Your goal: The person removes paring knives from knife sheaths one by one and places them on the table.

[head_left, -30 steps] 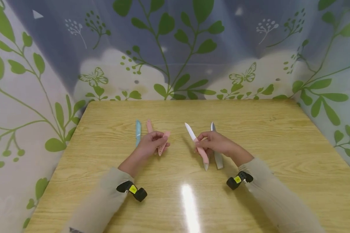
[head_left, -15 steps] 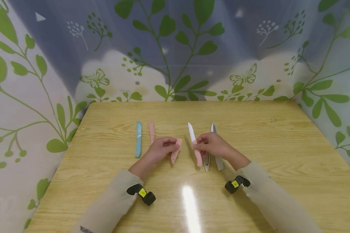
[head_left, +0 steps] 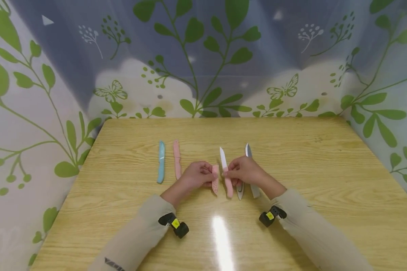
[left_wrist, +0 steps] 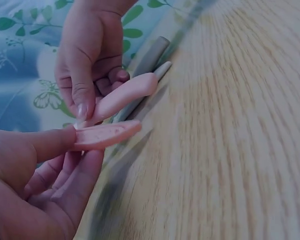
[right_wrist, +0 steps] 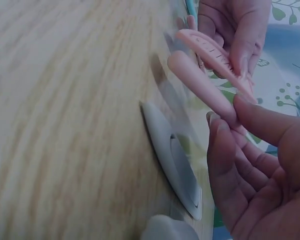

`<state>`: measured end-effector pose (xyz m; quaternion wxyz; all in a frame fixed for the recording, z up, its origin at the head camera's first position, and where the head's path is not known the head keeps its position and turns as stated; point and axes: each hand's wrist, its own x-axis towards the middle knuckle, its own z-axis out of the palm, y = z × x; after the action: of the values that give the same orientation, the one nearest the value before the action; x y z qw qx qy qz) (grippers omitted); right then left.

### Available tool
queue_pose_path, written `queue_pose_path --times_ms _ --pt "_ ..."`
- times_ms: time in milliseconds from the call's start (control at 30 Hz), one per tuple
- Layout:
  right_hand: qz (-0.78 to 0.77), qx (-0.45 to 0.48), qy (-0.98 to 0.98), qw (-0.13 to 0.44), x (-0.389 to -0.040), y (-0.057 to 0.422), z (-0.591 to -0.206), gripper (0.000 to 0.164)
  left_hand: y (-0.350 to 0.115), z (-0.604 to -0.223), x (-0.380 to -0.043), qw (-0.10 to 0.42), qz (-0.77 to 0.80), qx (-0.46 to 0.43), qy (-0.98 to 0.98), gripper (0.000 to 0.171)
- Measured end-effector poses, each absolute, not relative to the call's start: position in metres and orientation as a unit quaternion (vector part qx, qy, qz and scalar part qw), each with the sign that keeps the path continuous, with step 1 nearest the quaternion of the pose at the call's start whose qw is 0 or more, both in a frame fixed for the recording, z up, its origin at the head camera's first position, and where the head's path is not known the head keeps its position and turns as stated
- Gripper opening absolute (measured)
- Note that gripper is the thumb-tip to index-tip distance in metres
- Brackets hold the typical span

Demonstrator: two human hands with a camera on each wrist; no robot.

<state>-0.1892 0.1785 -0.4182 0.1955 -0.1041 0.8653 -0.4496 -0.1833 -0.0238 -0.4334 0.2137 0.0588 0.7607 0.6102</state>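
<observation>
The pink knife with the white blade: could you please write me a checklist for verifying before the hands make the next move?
1. Right hand holds the pink knife by its handle: ok.
2. White blade points away from the person: ok.
3. Left hand holds the pink sheath: ok.
4. Blade in line with the sheath, end to end: not ok, they are side by side.
5. Right hand clear of the grey blade: cannot tell, the hand hides part of it.

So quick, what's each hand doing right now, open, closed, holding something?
Left hand: closed, pinching the loose pink sheath.
Right hand: closed, pinching the pink-handled knife, its white blade uncovered.
</observation>
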Motion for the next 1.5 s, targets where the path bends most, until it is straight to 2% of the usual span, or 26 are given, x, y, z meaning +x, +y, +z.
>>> queue_pose_path --times_ms 300,533,733,967,1300,1500 --pt "-0.407 -0.07 0.892 0.181 -0.182 0.175 -0.419 0.021 -0.02 -0.435 -0.186 0.201 0.508 0.066 0.835 0.015" --pt "-0.374 -0.065 0.911 0.165 -0.182 0.17 -0.422 0.025 -0.019 -0.433 -0.19 0.166 0.399 0.094 0.897 0.017" --pt "-0.363 -0.063 0.916 0.157 -0.181 0.166 -0.424 0.022 -0.019 -0.431 -0.188 0.15 0.34 0.132 0.919 0.035" --pt "-0.348 -0.057 0.923 0.155 -0.182 0.162 -0.424 0.027 -0.016 -0.43 -0.185 0.165 0.3 0.129 0.931 0.042" --pt "-0.308 -0.058 0.943 0.114 -0.181 0.162 -0.42 0.034 -0.015 -0.426 -0.182 0.186 0.283 0.133 0.931 0.046" --pt "-0.311 -0.057 0.941 0.121 -0.181 0.161 -0.421 0.032 -0.017 -0.429 -0.181 0.183 0.281 0.135 0.932 0.047"
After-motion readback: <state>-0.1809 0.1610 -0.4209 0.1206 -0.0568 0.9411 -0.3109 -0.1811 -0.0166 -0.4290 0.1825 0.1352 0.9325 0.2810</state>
